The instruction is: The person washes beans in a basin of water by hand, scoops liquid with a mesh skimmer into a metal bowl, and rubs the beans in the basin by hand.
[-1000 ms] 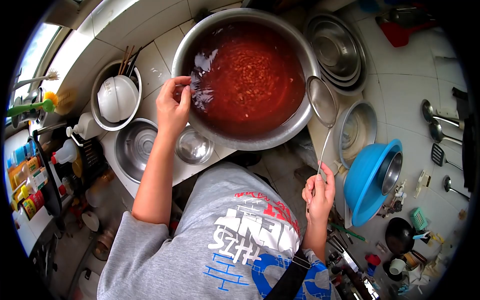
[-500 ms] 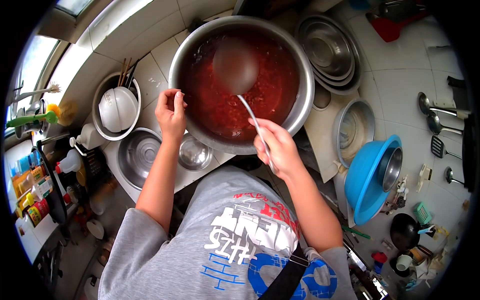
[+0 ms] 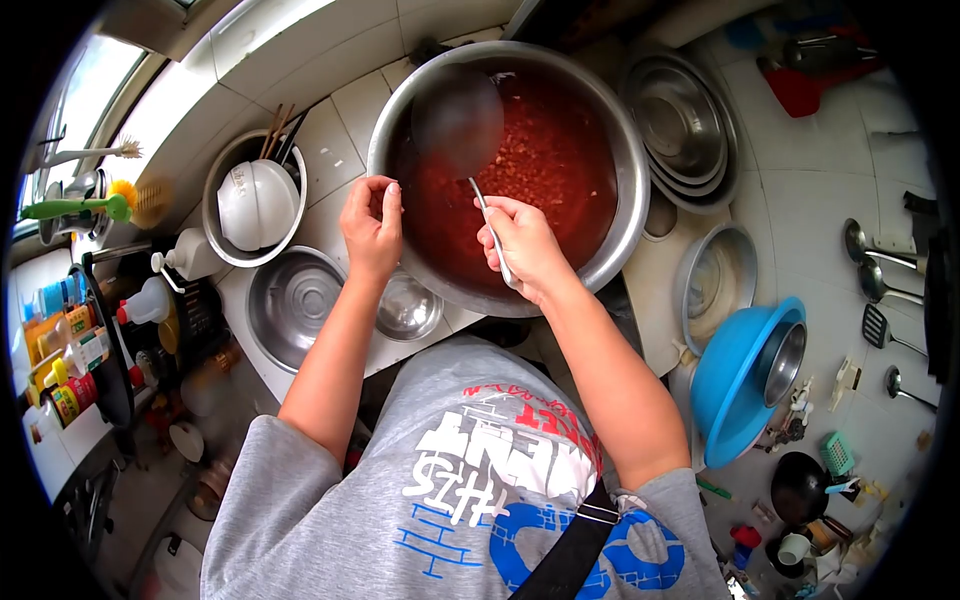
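A large metal basin point(image 3: 628, 200) holds dark red liquid point(image 3: 560, 215) with many small reddish-brown pieces in it. My right hand point(image 3: 523, 243) is closed round the handle of a mesh strainer point(image 3: 458, 122). The strainer's round head, blurred by motion, is over the upper left part of the basin. At the basin's left rim is my left hand point(image 3: 373, 222), its fingers curled and thumb raised; whether anything small is between them is hidden.
Left of the basin are a bowl-filled pot point(image 3: 212, 215), a metal bowl point(image 3: 292, 310) and a smaller one point(image 3: 408, 305). Stacked metal basins point(image 3: 680, 125) stand to the right, with a blue basin point(image 3: 722, 400) lower down. Ladles point(image 3: 872, 280) hang on the right wall.
The strainer has swung from the basin's right side to over its upper left part, with my right hand moving up and left. My left hand stays near the left rim.
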Demonstrator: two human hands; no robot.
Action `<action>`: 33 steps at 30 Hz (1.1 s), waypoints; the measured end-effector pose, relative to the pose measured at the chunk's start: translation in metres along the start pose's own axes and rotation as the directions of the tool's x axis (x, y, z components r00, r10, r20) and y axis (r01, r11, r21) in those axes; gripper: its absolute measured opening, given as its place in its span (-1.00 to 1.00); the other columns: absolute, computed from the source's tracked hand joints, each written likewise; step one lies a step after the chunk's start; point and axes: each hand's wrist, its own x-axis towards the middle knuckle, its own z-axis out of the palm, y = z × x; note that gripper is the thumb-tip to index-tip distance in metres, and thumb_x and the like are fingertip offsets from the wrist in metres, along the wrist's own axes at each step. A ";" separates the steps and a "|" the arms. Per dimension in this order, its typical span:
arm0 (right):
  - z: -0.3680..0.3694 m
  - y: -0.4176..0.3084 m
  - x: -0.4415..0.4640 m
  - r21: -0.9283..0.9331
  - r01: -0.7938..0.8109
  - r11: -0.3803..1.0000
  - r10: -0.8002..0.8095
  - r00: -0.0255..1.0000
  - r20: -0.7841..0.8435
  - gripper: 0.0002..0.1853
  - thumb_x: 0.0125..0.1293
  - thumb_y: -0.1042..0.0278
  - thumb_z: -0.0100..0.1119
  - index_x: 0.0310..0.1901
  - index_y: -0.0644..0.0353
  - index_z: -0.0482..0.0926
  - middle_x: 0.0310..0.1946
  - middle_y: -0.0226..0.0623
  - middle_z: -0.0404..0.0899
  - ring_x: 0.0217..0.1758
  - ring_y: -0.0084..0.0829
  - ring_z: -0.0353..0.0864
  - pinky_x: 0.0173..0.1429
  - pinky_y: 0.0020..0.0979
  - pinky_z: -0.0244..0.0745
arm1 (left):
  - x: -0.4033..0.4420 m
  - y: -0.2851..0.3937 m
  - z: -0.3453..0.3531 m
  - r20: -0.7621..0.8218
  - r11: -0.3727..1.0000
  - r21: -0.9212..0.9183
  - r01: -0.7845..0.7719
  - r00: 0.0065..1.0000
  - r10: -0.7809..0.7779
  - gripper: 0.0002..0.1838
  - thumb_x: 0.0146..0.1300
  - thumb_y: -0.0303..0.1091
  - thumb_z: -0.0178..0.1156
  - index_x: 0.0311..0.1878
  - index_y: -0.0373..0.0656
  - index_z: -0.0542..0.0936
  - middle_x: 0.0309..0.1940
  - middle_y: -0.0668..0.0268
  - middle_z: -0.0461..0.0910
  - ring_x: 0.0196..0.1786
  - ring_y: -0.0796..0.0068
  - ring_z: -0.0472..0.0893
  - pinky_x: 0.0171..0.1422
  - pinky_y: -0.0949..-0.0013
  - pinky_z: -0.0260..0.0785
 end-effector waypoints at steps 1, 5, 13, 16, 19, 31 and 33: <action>-0.001 0.000 0.001 -0.015 0.008 1.000 -0.008 1.000 -0.005 -0.66 0.53 0.33 -0.01 0.20 0.35 0.48 -0.47 -0.36 0.53 -0.61 -0.61 0.43 -0.50 -0.51 0.42 | 0.000 0.001 0.000 -0.001 1.000 -0.001 0.002 1.000 -0.002 -0.88 0.41 -0.41 0.22 -0.21 -0.27 0.57 -0.43 0.32 0.57 -0.44 0.58 0.55 -0.33 0.47 0.39; -0.002 -0.002 0.001 -0.032 0.018 0.999 -0.018 1.000 -0.012 -0.65 0.53 0.33 -0.02 0.21 0.38 0.47 -0.48 -0.35 0.53 -0.61 -0.61 0.43 -0.49 -0.51 0.42 | 0.001 0.002 -0.001 0.006 0.999 0.038 -0.004 1.000 0.004 -0.87 0.41 -0.40 0.22 -0.22 -0.27 0.58 -0.44 0.30 0.56 -0.45 0.56 0.55 -0.33 0.46 0.39; -0.001 -0.007 -0.004 -0.098 0.036 0.995 -0.041 0.998 -0.046 -0.62 0.54 0.33 -0.04 0.24 0.41 0.45 -0.49 -0.34 0.53 -0.61 -0.59 0.44 -0.50 -0.50 0.41 | 0.001 -0.003 0.000 -0.002 0.999 0.033 -0.019 1.000 0.019 -0.86 0.41 -0.39 0.22 -0.22 -0.27 0.58 -0.45 0.31 0.57 -0.46 0.55 0.55 -0.33 0.45 0.39; -0.003 -0.005 -0.004 -0.135 0.057 0.989 -0.063 0.997 -0.040 -0.61 0.54 0.33 -0.04 0.24 0.42 0.45 -0.50 -0.33 0.53 -0.62 -0.58 0.44 -0.50 -0.49 0.40 | 0.002 -0.002 0.000 0.002 0.999 0.031 -0.021 1.000 0.021 -0.86 0.41 -0.38 0.22 -0.23 -0.27 0.58 -0.45 0.30 0.57 -0.46 0.54 0.54 -0.33 0.44 0.39; -0.003 -0.005 -0.007 -0.162 0.063 0.985 -0.074 0.996 -0.059 -0.62 0.54 0.33 -0.04 0.24 0.41 0.46 -0.50 -0.32 0.54 -0.62 -0.58 0.44 -0.51 -0.48 0.39 | 0.001 0.000 -0.002 0.033 0.999 0.052 -0.016 0.999 0.014 -0.85 0.44 -0.38 0.19 -0.18 -0.29 0.58 -0.39 0.32 0.60 -0.41 0.59 0.56 -0.28 0.49 0.41; -0.015 0.002 -0.010 -0.046 0.085 0.995 -0.089 0.993 -0.080 -0.65 0.54 0.34 -0.02 0.21 0.37 0.49 -0.52 -0.38 0.52 -0.63 -0.61 0.42 -0.52 -0.53 0.37 | 0.001 0.000 0.001 0.005 0.998 0.057 -0.032 0.999 0.032 -0.85 0.40 -0.37 0.23 -0.24 -0.27 0.58 -0.45 0.27 0.56 -0.46 0.49 0.53 -0.32 0.41 0.38; -0.018 0.001 -0.011 -0.004 0.082 0.997 -0.082 0.993 -0.085 -0.65 0.54 0.33 -0.02 0.21 0.36 0.49 -0.52 -0.39 0.51 -0.63 -0.62 0.41 -0.53 -0.53 0.37 | 0.000 0.000 0.001 0.008 0.997 0.066 -0.034 0.999 0.033 -0.84 0.40 -0.37 0.23 -0.24 -0.27 0.58 -0.44 0.26 0.55 -0.45 0.48 0.53 -0.31 0.40 0.38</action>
